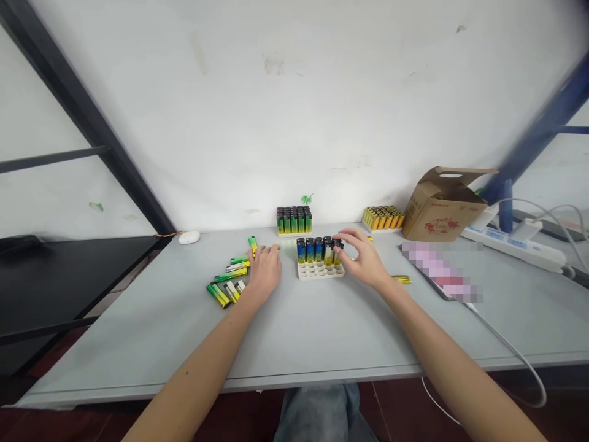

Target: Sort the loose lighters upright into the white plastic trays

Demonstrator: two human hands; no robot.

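Note:
My left hand point(265, 269) is over the table beside a loose group of yellow-green lighters point(231, 276). Its fingers are curled, with a small pale glint at the tips; what they hold is mostly hidden. To the right stands a white slotted tray point(321, 275), its back rows filled with upright blue-and-yellow lighters point(310, 250) with black ends, its front slots bare. My right hand point(363, 258) reaches in from the right, thumb and forefinger closed around the upper part of a lighter point(338, 255) at the tray's right end.
Behind sits a tray of green lighters point(294, 221) by the wall. An orange-filled tray point(384, 218), an open cardboard box point(437, 209), a power strip point(515, 245) and a cabled phone point(437, 270) are at right. A white case point(189, 237) lies at back left.

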